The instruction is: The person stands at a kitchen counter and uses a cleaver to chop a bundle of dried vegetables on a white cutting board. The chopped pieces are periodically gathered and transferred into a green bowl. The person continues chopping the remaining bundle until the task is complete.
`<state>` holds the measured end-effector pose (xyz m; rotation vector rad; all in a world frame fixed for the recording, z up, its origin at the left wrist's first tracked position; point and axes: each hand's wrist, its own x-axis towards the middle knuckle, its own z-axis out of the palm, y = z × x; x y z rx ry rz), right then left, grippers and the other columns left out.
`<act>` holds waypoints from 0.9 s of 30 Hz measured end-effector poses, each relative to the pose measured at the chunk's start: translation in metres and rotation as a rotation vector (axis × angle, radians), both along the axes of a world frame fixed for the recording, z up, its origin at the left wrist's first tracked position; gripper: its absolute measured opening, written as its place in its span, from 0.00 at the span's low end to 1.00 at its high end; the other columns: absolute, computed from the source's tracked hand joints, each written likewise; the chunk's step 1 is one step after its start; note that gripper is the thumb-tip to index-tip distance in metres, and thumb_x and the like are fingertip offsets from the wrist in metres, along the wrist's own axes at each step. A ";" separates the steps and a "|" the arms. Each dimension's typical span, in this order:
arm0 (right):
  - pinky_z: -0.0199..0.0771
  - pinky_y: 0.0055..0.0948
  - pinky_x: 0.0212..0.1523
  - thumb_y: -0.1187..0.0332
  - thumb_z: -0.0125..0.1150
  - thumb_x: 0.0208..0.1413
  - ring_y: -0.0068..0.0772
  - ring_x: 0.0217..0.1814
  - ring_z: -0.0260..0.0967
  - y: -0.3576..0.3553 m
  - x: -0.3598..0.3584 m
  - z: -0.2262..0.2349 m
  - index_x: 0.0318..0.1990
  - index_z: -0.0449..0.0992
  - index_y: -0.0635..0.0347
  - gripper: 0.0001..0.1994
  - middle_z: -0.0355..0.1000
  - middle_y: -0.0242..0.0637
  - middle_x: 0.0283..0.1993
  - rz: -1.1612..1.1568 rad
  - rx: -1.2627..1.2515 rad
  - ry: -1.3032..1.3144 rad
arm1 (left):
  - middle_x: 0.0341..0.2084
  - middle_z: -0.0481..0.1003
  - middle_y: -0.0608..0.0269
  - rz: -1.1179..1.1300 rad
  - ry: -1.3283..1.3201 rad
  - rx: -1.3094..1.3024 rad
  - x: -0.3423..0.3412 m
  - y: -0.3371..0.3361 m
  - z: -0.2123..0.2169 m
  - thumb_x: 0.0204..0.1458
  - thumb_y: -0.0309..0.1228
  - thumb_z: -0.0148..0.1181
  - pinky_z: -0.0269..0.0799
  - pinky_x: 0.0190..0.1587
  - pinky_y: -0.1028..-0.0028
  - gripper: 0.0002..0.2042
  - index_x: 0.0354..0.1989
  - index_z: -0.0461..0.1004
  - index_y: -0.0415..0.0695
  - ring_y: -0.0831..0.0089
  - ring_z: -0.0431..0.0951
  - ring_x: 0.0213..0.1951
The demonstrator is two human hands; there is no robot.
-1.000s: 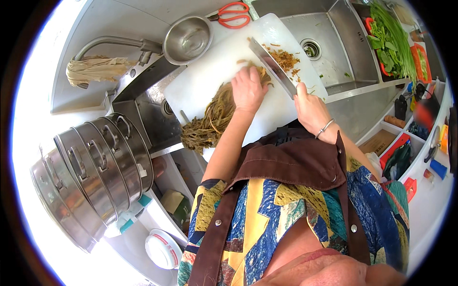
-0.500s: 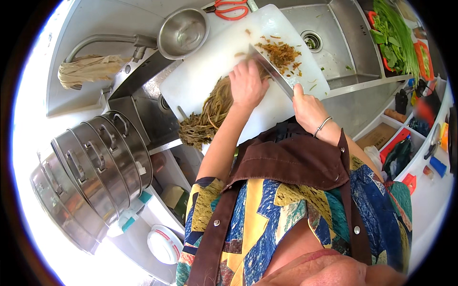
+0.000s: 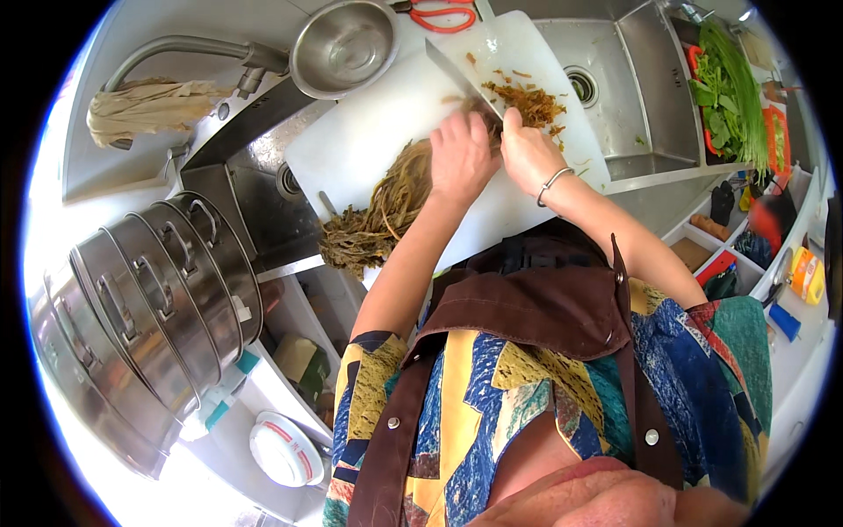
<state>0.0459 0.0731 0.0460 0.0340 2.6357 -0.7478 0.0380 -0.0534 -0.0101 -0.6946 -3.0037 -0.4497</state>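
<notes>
A long bundle of brownish, wilted pickled greens (image 3: 397,198) lies across the white cutting board (image 3: 338,145), its thick end hanging over the near left edge. My left hand (image 3: 461,160) presses down on the bundle's right end with fingers bent over it. Close beside it, my right hand (image 3: 532,160) is closed round the handle of a kitchen knife (image 3: 458,74), whose blade points away and to the left. Past the blade sits a heap of chopped greens (image 3: 537,105). The cut end of the bundle is partly hidden by my hands and is blurred.
A steel bowl (image 3: 344,48) and red-handled scissors (image 3: 443,16) are at the far edge. The board spans a steel sink, with a basin (image 3: 606,97) showing on its right. A cloth hangs over the faucet (image 3: 184,46). Stacked steel pots (image 3: 158,290) stand left; fresh greens (image 3: 724,97) lie far right.
My right hand and the knife have moved left and away, so the right hand is now beside the left. The left hand stays on the greens. The whole view has shifted slightly.
</notes>
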 end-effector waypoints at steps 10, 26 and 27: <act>0.67 0.53 0.34 0.73 0.43 0.55 0.64 0.32 0.69 0.034 0.062 0.009 0.39 0.56 0.70 0.09 0.69 0.62 0.26 -0.051 -0.032 -0.108 | 0.47 0.62 0.46 0.007 -0.022 -0.015 0.002 -0.002 -0.002 0.31 0.39 0.71 0.61 0.46 0.59 0.37 0.51 0.60 0.36 0.54 0.65 0.45; 0.69 0.54 0.35 0.76 0.40 0.53 0.63 0.32 0.70 0.043 0.068 0.003 0.42 0.56 0.72 0.11 0.70 0.64 0.27 0.031 0.066 -0.138 | 0.47 0.62 0.48 0.011 -0.082 0.012 -0.002 -0.003 0.004 0.31 0.39 0.72 0.60 0.48 0.59 0.38 0.51 0.59 0.37 0.54 0.64 0.47; 0.69 0.53 0.35 0.76 0.40 0.52 0.63 0.32 0.71 0.042 0.069 -0.008 0.42 0.57 0.72 0.10 0.70 0.64 0.27 0.046 0.091 -0.093 | 0.47 0.62 0.48 -0.003 -0.085 0.017 0.000 -0.002 0.004 0.31 0.39 0.72 0.60 0.48 0.59 0.38 0.51 0.59 0.37 0.54 0.64 0.47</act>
